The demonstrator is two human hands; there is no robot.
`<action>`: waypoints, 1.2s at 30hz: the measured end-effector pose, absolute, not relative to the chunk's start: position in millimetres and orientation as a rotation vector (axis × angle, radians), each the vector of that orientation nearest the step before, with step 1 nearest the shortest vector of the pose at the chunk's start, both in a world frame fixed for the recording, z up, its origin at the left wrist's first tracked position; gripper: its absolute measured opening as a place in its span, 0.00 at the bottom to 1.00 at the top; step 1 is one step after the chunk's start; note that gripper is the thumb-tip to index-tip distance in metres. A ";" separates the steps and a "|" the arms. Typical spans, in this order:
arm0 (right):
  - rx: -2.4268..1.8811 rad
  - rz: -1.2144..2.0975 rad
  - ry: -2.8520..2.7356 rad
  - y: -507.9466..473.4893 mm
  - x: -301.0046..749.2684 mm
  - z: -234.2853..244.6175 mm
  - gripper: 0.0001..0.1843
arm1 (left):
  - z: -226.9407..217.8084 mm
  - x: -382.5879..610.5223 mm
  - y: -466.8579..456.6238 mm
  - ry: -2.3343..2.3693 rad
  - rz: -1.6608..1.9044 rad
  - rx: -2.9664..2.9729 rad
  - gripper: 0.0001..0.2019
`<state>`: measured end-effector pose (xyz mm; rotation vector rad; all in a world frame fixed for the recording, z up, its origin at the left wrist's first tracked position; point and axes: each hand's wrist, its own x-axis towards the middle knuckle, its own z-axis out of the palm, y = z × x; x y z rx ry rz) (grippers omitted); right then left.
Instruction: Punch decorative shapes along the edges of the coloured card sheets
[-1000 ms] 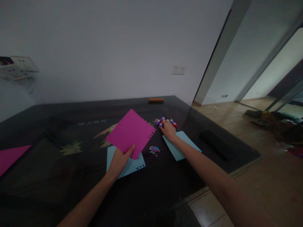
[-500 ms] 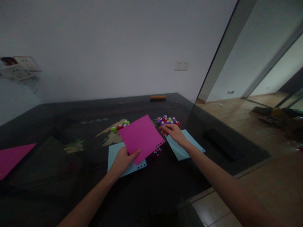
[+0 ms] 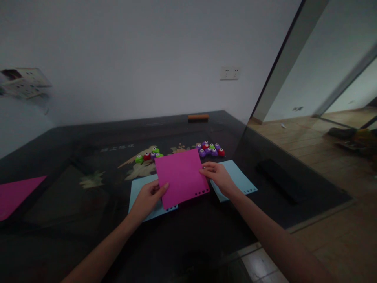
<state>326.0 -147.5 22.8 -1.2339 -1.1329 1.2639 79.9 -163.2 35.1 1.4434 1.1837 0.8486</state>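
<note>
A person's two bare hands hold a magenta paper sheet [image 3: 182, 177] at the center of the frame, raised above a glossy black table [image 3: 182, 239]. The left hand [image 3: 149, 196] grasps its lower left edge, thumb pressed across the front; the right hand [image 3: 216, 175] pinches the right edge between thumb and fingers. A row of small dark holes lines the sheet's lower right edge.

Partly covered behind the lifted sheet, a left light-blue sheet [image 3: 141, 184] lies at lower center-left; a right light-blue sheet [image 3: 240, 179] lies beneath the right wrist, right of center. A second magenta sheet [image 3: 17, 194] juts in at the left edge, and a long black object [image 3: 279, 181] rests at right.

Farther back, green, red and purple one-eyed figures sit in a left group [image 3: 147, 156] and a larger right group [image 3: 208, 149]. An orange-brown bar [image 3: 198, 117] lies at the table's far edge, below a white double wall socket [image 3: 229, 73] at upper right of center.
</note>
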 end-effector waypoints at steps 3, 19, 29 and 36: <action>-1.222 1.273 -1.132 -147.2 326.3 23.7 0.15 | 30.9 75.9 -158.1 1.193 0.908 1.450 0.20; -1.169 1.208 -1.087 -147.9 328.6 29.3 0.13 | 36.7 80.1 -160.2 1.239 1.015 1.631 0.13; -1.197 1.090 -1.112 -142.5 384.6 38.7 0.13 | 56.9 135.6 -155.8 1.056 1.257 1.675 0.35; -1.359 0.943 -1.114 -148.0 458.6 33.3 0.17 | 41.8 208.9 -140.1 1.036 0.955 1.926 0.07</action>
